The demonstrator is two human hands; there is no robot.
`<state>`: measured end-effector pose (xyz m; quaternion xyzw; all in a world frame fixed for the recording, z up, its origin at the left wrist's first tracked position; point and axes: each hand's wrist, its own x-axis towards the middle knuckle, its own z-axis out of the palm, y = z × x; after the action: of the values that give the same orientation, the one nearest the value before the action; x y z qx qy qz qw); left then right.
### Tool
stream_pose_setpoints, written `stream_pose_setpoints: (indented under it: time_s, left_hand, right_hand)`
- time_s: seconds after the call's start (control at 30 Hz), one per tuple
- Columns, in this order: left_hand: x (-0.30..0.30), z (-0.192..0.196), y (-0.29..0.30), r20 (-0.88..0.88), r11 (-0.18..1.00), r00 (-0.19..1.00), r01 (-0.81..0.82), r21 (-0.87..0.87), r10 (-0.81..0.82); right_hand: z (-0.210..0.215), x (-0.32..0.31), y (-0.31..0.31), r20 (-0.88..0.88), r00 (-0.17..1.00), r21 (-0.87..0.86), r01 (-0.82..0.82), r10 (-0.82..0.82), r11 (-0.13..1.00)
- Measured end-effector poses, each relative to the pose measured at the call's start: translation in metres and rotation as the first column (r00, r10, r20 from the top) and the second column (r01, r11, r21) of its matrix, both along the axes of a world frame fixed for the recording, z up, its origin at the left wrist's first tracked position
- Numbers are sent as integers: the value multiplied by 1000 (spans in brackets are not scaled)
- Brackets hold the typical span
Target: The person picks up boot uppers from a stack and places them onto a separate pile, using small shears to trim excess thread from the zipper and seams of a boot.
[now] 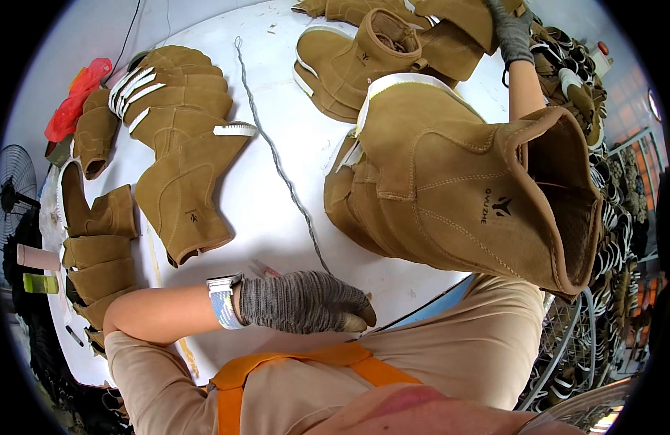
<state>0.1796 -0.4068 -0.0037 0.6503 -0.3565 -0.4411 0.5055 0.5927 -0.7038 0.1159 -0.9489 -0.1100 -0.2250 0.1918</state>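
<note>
My left hand point(302, 301), in a grey knit glove, is at the near table edge with its fingers curled together. Whatever they pinch, if anything, is hidden. A twisted grey cord point(277, 159) runs across the white table to this glove and passes out of sight there. My right arm reaches to the far right, partly behind a large brown boot point(458, 188) whose opening faces right. There my gloved right hand point(512, 36) grips a brown suede boot point(458, 40), its fingertips partly cut off by the top of the view. Beside it stands another brown boot point(364, 61).
Overlapping brown boots point(182, 94) lie on the left of the white table point(277, 232), with folded boots point(99, 250) along its edge. A red plastic bag point(77, 98) and a fan point(15, 188) are far left. Racks of shoes point(610, 254) line the right.
</note>
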Motion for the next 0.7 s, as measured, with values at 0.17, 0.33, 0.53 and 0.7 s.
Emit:
stream_pose_setpoints:
  time_s: [0.17, 0.33, 0.53, 0.7]
  left_hand:
    - [4, -9, -1, 27, 1000, 999, -26, -17, 26]
    - [4, -1, 0, 1, 998, 999, -36, 55, 36]
    - [1, -5, 3, -12, 996, 997, -79, 47, 80]
    - [-2, -4, 0, -28, 996, 996, -79, 44, 80]
  right_hand:
    - [-1, 5, 0, -6, 1000, -15, -5, 5, 1000]
    - [-5, 7, 2, -13, 1000, -26, -10, 9, 1000]
    - [-5, 10, 3, -15, 1000, -48, -18, 17, 999]
    - [-3, 7, -7, -13, 1000, -71, 3, -4, 997]
